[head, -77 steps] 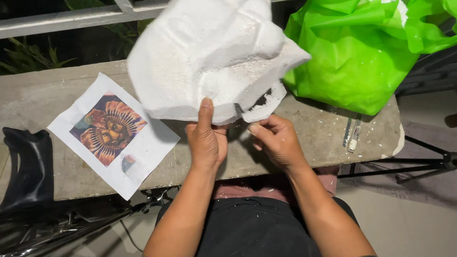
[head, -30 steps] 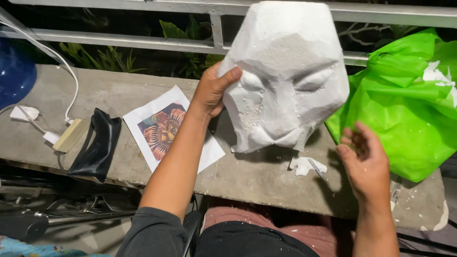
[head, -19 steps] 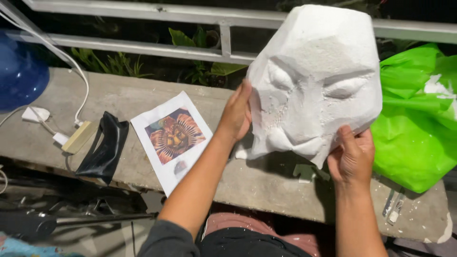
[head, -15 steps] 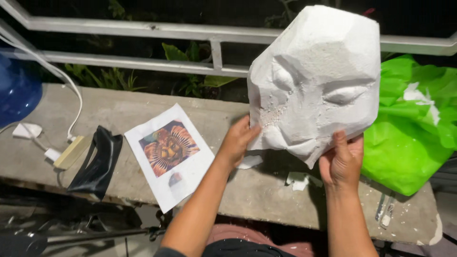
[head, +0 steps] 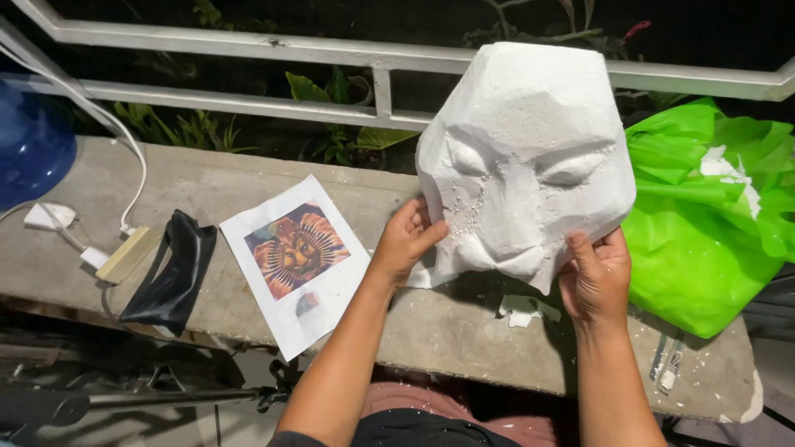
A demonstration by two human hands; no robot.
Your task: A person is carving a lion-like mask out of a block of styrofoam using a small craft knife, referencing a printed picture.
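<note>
I have both hands clamped on the white foam face carving (head: 526,157): my left hand (head: 406,242) grips its lower left edge, my right hand (head: 595,277) its chin, holding it raised above the middle of the concrete tabletop (head: 464,339). I judge I'm inspecting the face; next I'd want to compare it with the printed picture (head: 296,261) lying left of it, before the far railing (head: 248,50).

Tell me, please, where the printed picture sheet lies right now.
The printed sheet lies flat on the concrete ledge, left of the left hand, beside the black pouch.
</note>
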